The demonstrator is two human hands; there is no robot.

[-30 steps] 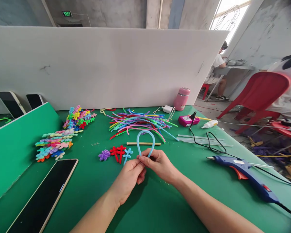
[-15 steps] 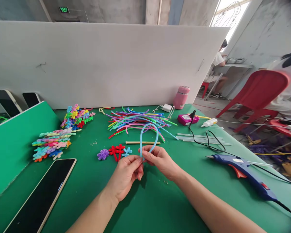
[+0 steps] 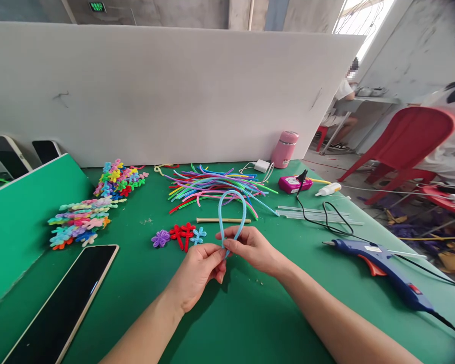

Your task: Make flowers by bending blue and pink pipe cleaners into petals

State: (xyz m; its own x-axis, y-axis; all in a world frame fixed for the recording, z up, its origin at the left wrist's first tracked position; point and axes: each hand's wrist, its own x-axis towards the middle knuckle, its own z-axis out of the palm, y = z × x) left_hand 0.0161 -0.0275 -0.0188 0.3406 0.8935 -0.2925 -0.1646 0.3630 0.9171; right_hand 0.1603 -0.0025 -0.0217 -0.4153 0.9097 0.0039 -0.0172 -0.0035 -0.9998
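A light blue pipe cleaner point(image 3: 232, 191) is bent into an upright loop above the green table point(image 3: 147, 308). Its two ends meet between my hands. My left hand point(image 3: 202, 268) pinches them from the left, thumb against fingers. From the right, my right hand point(image 3: 250, 247) pinches the loop just above, close against the left fingertips. Just left of the hands lie a purple flower point(image 3: 161, 238), red flower shapes point(image 3: 182, 235) and a small light blue flower point(image 3: 198, 235). Behind the loop is a thin wooden stick point(image 3: 212, 220), and beyond it a pile of coloured pipe cleaners point(image 3: 212, 187).
Left are heaps of finished flowers point(image 3: 79, 220), a phone point(image 3: 64, 303) and a green board point(image 3: 26, 222). To the right lie a blue glue gun point(image 3: 382, 268) with its cord, clear glue sticks point(image 3: 314, 214), a white bottle point(image 3: 328, 189) and a pink flask point(image 3: 284, 149).
The loop has become slightly narrower and its crossed ends sit a little closer together at my fingertips. Both hands hold nearly the same place; the view has shifted slightly.
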